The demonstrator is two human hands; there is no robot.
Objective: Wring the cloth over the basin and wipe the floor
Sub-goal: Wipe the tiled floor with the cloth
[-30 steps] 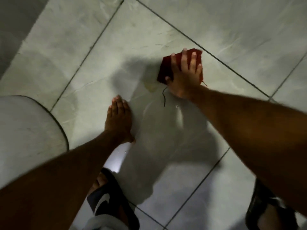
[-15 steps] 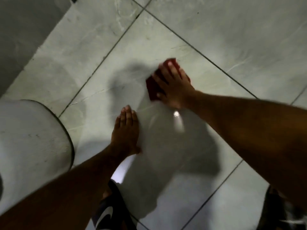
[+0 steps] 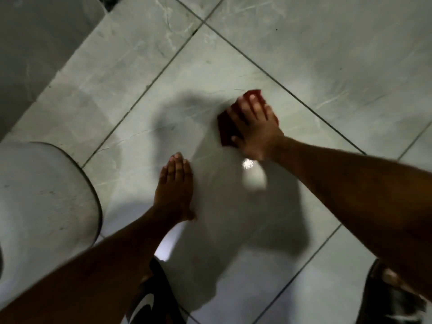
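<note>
Sliding back toward the person, the right hand (image 3: 253, 129) presses flat, fingers spread, on the red cloth (image 3: 225, 129) on the floor (image 3: 327, 54). Left hand (image 3: 175, 185) rests flat, holding nothing.

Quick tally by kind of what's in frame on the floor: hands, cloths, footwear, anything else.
Hands: 2, left hand flat on the tile floor, right hand pressing the cloth
Cloths: 1, red cloth
Sandals: 2, left sandal, right sandal
Round white object at left edge: 1
Total: 6
</note>
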